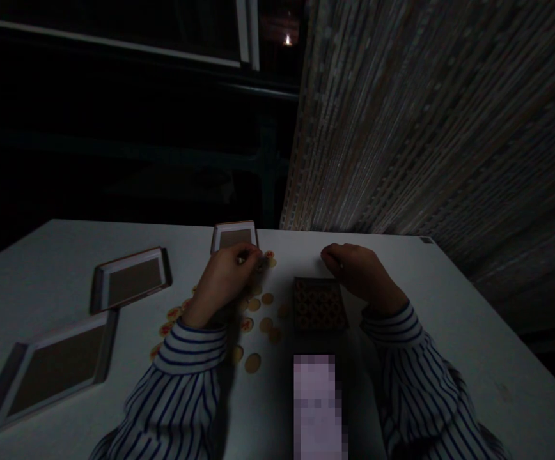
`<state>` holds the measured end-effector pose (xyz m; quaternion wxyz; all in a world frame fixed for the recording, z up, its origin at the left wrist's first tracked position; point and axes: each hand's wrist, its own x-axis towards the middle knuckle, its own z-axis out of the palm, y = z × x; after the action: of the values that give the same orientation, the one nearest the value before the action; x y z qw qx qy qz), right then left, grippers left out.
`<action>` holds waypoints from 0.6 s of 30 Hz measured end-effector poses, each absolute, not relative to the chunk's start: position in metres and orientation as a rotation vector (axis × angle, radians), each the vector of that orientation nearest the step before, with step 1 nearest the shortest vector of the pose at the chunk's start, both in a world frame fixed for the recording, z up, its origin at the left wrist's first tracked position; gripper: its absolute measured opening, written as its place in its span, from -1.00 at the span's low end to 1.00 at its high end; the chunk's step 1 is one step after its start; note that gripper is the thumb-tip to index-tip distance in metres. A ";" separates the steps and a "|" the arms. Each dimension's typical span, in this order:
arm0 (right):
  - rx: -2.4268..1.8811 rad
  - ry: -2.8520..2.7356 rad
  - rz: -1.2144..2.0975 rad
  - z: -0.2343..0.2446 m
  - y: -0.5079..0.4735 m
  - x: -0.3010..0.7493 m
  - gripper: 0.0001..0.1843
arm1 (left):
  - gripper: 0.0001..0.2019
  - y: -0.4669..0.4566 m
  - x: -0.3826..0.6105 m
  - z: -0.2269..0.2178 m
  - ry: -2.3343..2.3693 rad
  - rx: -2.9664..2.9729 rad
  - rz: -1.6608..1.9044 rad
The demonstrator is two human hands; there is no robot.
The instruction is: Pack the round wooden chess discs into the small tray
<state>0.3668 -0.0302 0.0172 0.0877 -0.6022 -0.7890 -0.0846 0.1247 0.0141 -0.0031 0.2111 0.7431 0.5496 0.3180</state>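
Note:
My left hand [229, 273] is closed in a pinch above scattered round discs [254, 305]. A small yellowish patch shows by its fingers, but whether it is a held disc is unclear. The discs look like wooden game pieces, some plain side up, others with red marks, such as the marked disc [247, 324]. My right hand [357, 269] is closed, fingers curled inward, just beyond the upper right edge of a dark square box [297, 329]. Whatever it may hold is hidden. Inside the box, round pieces with ring-like marks [316, 308] sit in rows.
Three shallow trays or lids stand on the white table [450, 358]: a large one [57, 367] at left, a medium one [133, 281] behind it, and a small one [234, 236] at the back. A pixelated pinkish rectangle [318, 409] lies near me. A string curtain [378, 128] hangs beyond.

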 end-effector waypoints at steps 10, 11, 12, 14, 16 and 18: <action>-1.640 -2.245 -0.182 0.018 -0.031 0.367 -0.73 | -0.74 0.014 0.113 0.006 1.562 1.966 1.051; -1.608 -2.237 -0.184 0.017 -0.031 0.367 -0.74 | -0.74 0.015 0.111 0.007 1.565 1.955 1.063; -1.573 -2.230 -0.189 0.016 -0.030 0.367 -0.75 | -0.74 0.015 0.110 0.007 1.567 1.947 1.078; -1.502 -2.218 -0.197 0.015 -0.030 0.368 -0.76 | -0.74 0.016 0.109 0.007 1.567 1.941 1.103; -1.455 -2.212 -0.200 0.013 -0.029 0.368 -0.76 | -0.73 0.016 0.107 0.007 1.568 1.937 1.118; -1.448 -2.214 -0.198 0.012 -0.029 0.369 -0.75 | -0.74 0.016 0.106 0.007 1.580 1.931 1.126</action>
<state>0.3691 -0.0289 0.0121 0.2421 -0.5295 -0.8098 -0.0725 0.1062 0.0160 0.0072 0.2008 0.6911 0.5655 0.4029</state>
